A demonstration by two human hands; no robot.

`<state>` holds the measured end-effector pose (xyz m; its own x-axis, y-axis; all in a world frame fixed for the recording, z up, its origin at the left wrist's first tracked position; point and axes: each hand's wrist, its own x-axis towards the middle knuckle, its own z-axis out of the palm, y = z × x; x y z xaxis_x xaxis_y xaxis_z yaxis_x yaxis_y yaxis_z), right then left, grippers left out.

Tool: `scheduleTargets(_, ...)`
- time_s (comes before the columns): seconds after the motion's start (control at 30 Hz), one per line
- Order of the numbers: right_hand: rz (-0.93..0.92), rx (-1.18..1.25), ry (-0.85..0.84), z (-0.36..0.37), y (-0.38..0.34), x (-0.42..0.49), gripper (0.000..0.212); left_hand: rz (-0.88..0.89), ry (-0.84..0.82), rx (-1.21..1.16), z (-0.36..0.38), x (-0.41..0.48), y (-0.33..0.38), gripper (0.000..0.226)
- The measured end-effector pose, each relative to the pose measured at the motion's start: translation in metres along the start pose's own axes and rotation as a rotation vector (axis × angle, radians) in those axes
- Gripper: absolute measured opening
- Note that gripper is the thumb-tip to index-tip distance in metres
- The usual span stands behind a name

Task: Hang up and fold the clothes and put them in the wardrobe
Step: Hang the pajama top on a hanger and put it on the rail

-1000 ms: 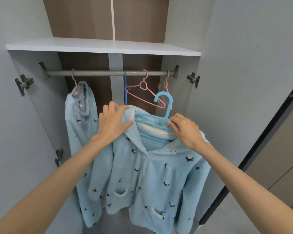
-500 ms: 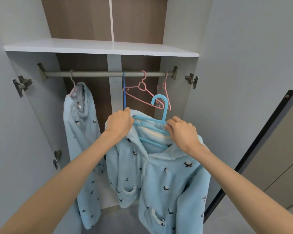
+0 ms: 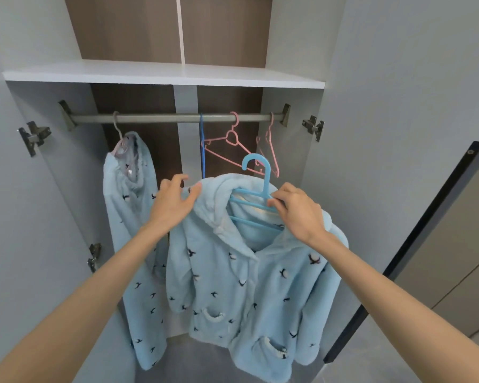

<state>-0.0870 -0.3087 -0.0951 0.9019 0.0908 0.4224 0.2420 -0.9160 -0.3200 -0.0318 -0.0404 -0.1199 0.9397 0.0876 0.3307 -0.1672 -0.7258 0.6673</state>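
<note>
Wardrobe [image 3: 163, 74], open, beyond both hands. Light-blue fleece pajama jacket [image 3: 246, 286], hung under right hand [image 3: 299, 211] on blue hanger [image 3: 256, 189], hook below rail [image 3: 163, 118]. Matching garment [image 3: 127, 217] on rail, left of left hand [image 3: 174, 201]. Right hand: pinching hanger bar. Left hand: fingers [image 3: 181, 178] spread, at jacket shoulder.

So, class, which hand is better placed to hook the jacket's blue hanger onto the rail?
Right. The right hand grips the blue hanger beside its neck, with the hook pointing up below the rail. The left hand is open at the shoulder of the jacket, holding nothing.
</note>
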Motion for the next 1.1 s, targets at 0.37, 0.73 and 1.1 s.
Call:
scheduleTargets(0.37,0.008,-0.051,0.030,-0.015,-0.002,0.006,0.026,-0.190,0.008,-0.491,0.005,0.011,0.013,0.031)
scheduleTargets(0.73,-0.033,-0.051,-0.003,-0.009,-0.007,0.007,0.023,0.359,0.043,0.067,-0.009,0.004,0.017,0.058)
scheduleTargets(1.1,-0.138,-0.101,-0.109,-0.003,-0.009,0.000,0.026,0.588,-0.294,0.420,0.002,0.007,0.034,0.046)
